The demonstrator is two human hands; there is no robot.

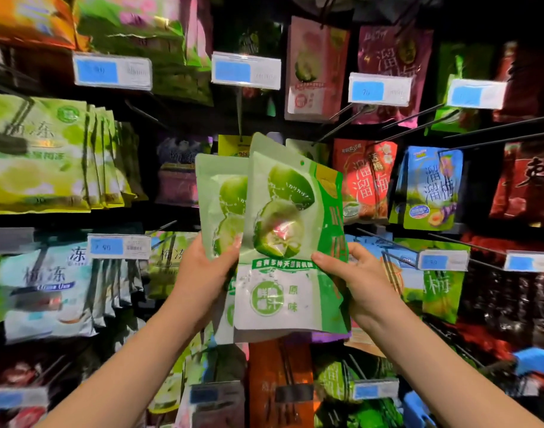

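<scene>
Two matching green snack pouches printed with green plums are held up in front of a shop display. My left hand grips the rear pouch at its lower left, thumb on the front. My right hand grips the front pouch at its right edge, thumb pressed on the printed band. The front pouch overlaps the rear one and hides most of its right side. Both pouches stand upright, tilted slightly.
Hanging snack packets fill the pegs all round: green packs at left, red and blue packs at right, pink packs above. Metal pegs with blue price tags jut toward me. A blue basket edge shows at lower right.
</scene>
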